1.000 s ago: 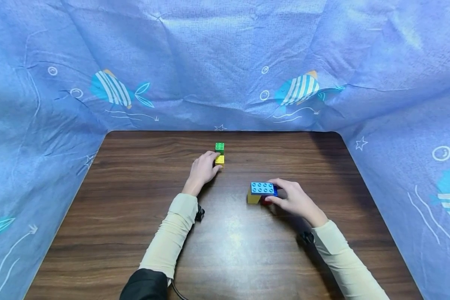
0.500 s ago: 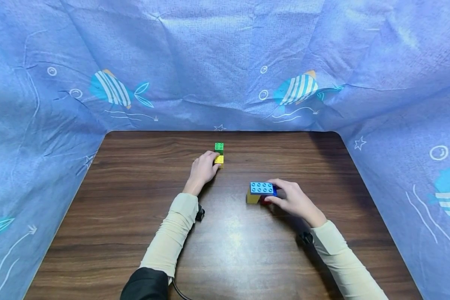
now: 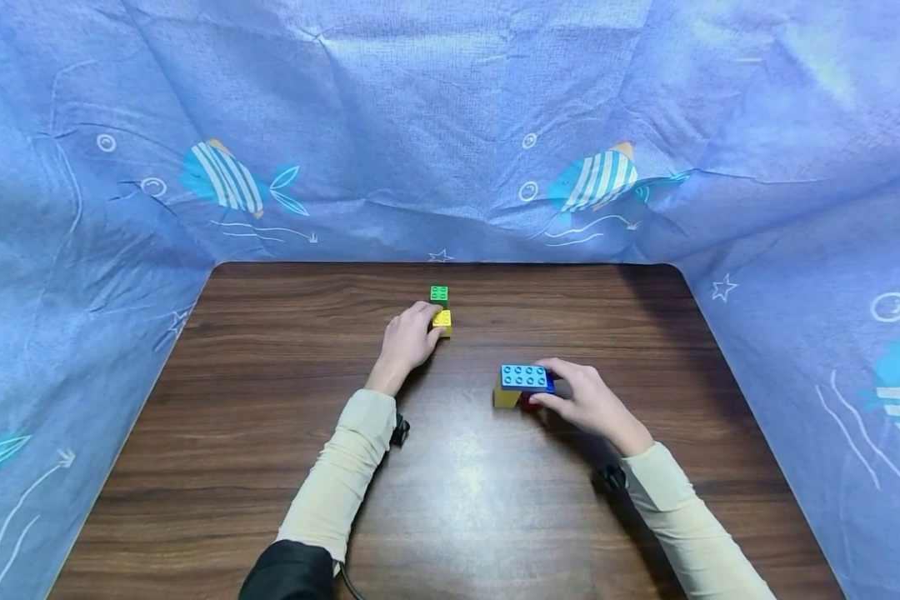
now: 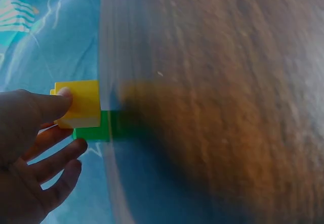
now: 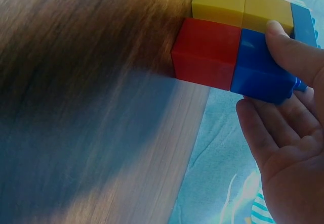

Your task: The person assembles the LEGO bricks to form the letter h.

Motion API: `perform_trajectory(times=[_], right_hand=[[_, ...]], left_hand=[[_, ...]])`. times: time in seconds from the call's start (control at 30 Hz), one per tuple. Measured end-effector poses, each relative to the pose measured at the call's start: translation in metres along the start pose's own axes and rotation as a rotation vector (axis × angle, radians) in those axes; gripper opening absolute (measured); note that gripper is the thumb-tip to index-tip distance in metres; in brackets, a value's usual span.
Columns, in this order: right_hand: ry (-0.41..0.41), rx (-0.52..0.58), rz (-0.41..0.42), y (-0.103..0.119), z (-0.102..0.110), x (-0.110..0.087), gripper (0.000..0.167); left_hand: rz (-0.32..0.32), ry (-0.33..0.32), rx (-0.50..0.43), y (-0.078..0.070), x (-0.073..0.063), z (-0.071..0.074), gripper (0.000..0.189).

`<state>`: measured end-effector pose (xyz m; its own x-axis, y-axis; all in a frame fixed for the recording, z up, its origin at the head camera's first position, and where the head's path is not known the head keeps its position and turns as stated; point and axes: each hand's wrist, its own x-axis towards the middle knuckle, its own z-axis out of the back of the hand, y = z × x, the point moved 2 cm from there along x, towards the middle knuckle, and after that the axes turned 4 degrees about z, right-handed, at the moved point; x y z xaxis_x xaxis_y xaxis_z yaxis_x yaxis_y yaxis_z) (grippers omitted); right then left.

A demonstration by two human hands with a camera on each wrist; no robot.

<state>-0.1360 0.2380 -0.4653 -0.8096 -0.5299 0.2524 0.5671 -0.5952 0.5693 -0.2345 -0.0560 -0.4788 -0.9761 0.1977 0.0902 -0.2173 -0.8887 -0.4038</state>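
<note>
Left hand pinches yellow block, right hand dark-blue block. Right-wrist view exposes red block, mostly hidden in head view.

I see far along bench: front brick before back brick, left fingers at front brick's left. Nearer, rightward: brick stack on bench, long brick on top, right fingers at stack's right.
</note>
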Motion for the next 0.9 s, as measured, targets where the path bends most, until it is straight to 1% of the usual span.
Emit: perform_trajectory(times=[0.2,0.43,0.57,0.67,0.77,0.9], right_hand=[[0.0,-0.017,-0.002,-0.001,0.0,0.001,0.044],[-0.002,-0.02,-0.012,-0.001,0.0,0.002,0.044],[-0.012,-0.031,-0.012,0.0,-0.001,0.002,0.045],[-0.017,-0.033,-0.013,0.0,-0.001,0.001,0.045],[-0.015,-0.035,-0.017,0.0,-0.002,0.001,0.044],[-0.011,-0.028,-0.025,0.0,-0.002,0.0,0.043]], left_hand=[[-0.075,-0.055,-0.022,-0.015,-0.005,0.016,0.039],[-0.175,-0.089,-0.067,-0.043,-0.017,0.042,0.039],[-0.256,-0.095,-0.15,-0.062,-0.026,0.056,0.039],[-0.321,-0.086,-0.218,-0.076,-0.035,0.065,0.039],[-0.382,-0.079,-0.251,-0.087,-0.044,0.068,0.038],[-0.439,-0.059,-0.274,-0.096,-0.054,0.065,0.038]])
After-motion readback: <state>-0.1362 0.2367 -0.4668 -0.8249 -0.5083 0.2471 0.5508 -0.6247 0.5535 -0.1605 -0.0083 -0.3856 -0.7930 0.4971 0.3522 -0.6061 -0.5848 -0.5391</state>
